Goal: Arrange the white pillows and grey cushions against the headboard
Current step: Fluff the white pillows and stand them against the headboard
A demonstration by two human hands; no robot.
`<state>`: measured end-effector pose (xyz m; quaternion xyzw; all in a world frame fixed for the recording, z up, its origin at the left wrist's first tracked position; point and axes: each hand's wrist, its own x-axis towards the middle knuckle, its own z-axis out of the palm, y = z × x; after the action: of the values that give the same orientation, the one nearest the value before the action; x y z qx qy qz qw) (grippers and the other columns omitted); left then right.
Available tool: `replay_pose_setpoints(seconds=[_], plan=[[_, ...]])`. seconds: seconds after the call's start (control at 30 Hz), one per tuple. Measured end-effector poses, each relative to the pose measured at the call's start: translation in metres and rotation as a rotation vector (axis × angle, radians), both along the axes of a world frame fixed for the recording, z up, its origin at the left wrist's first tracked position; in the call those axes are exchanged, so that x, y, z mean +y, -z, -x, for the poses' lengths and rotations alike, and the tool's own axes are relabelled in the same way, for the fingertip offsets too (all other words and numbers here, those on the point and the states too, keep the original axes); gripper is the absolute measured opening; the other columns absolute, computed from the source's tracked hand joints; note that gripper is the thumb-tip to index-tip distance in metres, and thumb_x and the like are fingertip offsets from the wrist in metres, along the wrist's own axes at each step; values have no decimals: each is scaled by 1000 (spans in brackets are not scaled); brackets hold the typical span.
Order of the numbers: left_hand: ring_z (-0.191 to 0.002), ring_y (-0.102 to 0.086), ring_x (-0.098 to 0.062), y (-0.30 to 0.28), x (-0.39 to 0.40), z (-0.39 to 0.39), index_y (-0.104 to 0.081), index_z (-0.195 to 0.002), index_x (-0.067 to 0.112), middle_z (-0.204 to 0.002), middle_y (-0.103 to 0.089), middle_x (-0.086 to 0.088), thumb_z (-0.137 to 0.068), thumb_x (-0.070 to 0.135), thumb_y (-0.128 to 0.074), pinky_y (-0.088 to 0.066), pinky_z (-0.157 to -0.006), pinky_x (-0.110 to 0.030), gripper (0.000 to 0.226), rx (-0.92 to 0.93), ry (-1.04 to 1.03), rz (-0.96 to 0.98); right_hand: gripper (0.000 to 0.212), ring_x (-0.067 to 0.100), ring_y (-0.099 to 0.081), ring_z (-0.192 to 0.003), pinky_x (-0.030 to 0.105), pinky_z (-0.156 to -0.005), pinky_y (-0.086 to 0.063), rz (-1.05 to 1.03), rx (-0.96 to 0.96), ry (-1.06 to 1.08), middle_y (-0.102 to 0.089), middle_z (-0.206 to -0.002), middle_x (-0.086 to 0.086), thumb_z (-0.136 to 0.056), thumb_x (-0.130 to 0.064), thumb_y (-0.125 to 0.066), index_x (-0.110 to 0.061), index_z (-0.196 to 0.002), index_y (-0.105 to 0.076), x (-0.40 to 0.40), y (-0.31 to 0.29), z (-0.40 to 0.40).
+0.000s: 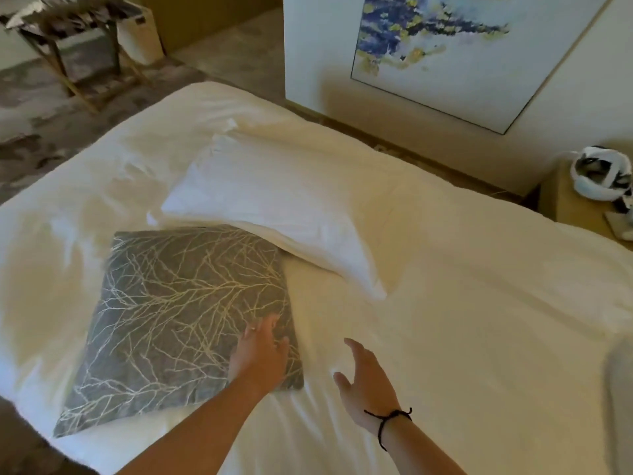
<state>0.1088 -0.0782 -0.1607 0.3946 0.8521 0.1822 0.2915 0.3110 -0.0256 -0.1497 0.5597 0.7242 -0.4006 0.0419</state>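
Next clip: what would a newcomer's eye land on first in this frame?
The grey cushion with its pale branch pattern stands out, lying flat on the white bed at the near left, its far corner overlapping a white pillow. The left hand rests on the cushion's right edge while the right hand hovers open over the sheet. A blue-and-yellow painting hangs behind.

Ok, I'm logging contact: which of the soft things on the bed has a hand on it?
The grey cushion with the pale branch pattern: the left hand rests on its corner. The white pillow beyond lies untouched.
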Motion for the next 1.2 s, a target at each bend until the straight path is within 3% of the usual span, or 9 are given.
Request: replay_pose_setpoints(seconds=[0.17, 0.37, 0.47, 0.6, 0.73, 0.83, 0.97, 1.1, 1.2], plan=[[-143, -28, -23, 44, 65, 71, -30, -145, 31, -157, -31, 1, -95, 44, -47, -22, -119, -46, 55, 251, 97, -96, 70, 20, -40, -136, 35, -105, -43, -221, -116, -91, -24, -156, 0, -93, -35, -56, -29, -151, -17, 81, 37, 45], [-150, 12, -18, 138, 93, 136, 5, -155, 34, -164, 12, 4, -91, 71, -6, 8, -120, -49, 75, 428, 123, 41, 87, 29, -11, -149, 50, -115, -28, -509, -372, -202, -2, -163, 9, -90, -40, -59, -25, -154, -2, 199, 84, 93], [-149, 16, -23, 172, 103, 131, 7, -156, 28, -163, 15, -2, -90, 70, 6, 12, -118, -52, 78, 549, 128, 40, 98, 36, -3, -148, 59, -112, -26, -556, -459, -195, 11, -163, 7, -86, -45, -63, -26, -153, 6, 233, 121, 116], [-151, 8, -27, 190, 119, 127, -6, -157, 23, -164, 4, -8, -94, 69, -7, 9, -119, -54, 78, 604, 122, -37, 109, 34, -5, -148, 64, -105, -29, -591, -568, -183, 12, -163, 5, -80, -55, -64, -28, -151, 13, 253, 163, 128], [-151, 5, -28, 199, 118, 129, -10, -157, 22, -165, 0, -9, -95, 68, -16, 5, -120, -54, 77, 615, 129, -84, 94, 35, -29, -141, 52, -92, -48, -687, -567, -224, -1, -163, 8, -88, -21, -61, -27, -154, 6, 269, 182, 124], [-151, 9, -27, 200, 120, 129, -6, -157, 22, -165, 4, -9, -95, 67, -15, 6, -119, -54, 77, 611, 137, -77, 84, 35, -60, -105, 38, -71, -52, -714, -469, -247, -32, -155, 8, -86, -1, -51, -29, -154, -11, 285, 180, 121], [-150, 11, -27, 193, 119, 128, -4, -157, 23, -164, 6, -9, -95, 67, -13, 8, -119, -54, 77, 611, 147, -27, 63, 32, -63, -87, 35, -65, -46, -659, -473, -237, -64, -108, 9, -87, -4, -45, -29, -145, -40, 295, 165, 120], [-149, 19, -27, 176, 118, 126, 8, -156, 24, -163, 16, -8, -92, 69, 0, 13, -117, -55, 78, 587, 163, 80, 24, 32, -64, -85, 35, -68, -48, -643, -487, -233, -66, -93, 9, -86, -6, -47, -13, -100, -66, 276, 135, 126], [-145, 29, -25, 156, 114, 128, 23, -151, 27, -158, 31, -5, -87, 71, 11, 18, -115, -55, 79, 525, 173, 157, 23, 30, -65, -85, 33, -65, -46, -626, -458, -287, -68, -93, 8, -88, -9, -47, -15, -98, -66, 248, 106, 128]])
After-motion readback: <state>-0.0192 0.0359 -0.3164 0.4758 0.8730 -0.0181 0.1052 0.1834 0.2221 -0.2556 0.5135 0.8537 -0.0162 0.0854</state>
